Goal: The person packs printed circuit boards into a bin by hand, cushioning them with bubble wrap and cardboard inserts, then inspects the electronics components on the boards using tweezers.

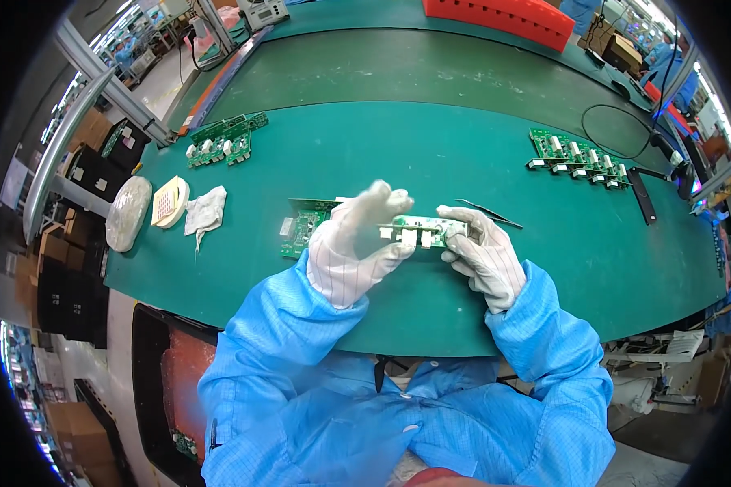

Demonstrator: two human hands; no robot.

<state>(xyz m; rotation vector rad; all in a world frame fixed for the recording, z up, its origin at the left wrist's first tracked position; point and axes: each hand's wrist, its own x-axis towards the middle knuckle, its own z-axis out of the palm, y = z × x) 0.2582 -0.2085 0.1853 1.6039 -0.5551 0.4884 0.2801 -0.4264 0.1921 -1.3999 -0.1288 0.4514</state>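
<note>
My gloved right hand (487, 253) pinches the right end of a small green circuit board (434, 230) with white connectors, holding it above the green mat. At the board's left end my gloved left hand (355, 241) has its thumb and fingers apart, slightly smeared by motion. Its thumb tip is beside the white connectors; whether it touches them I cannot tell. Another green circuit board (302, 231) lies on the mat, partly hidden behind my left hand. Beyond my right hand rests a pair of dark tweezers (490, 213).
Several circuit boards (223, 140) lie at the far left, and a row of boards (578, 160) at the far right. A white cloth (206, 213), a yellowish pad (170, 201) and a plastic-wrapped bundle (128, 213) sit along the left edge. A red rack (502, 19) stands at the back.
</note>
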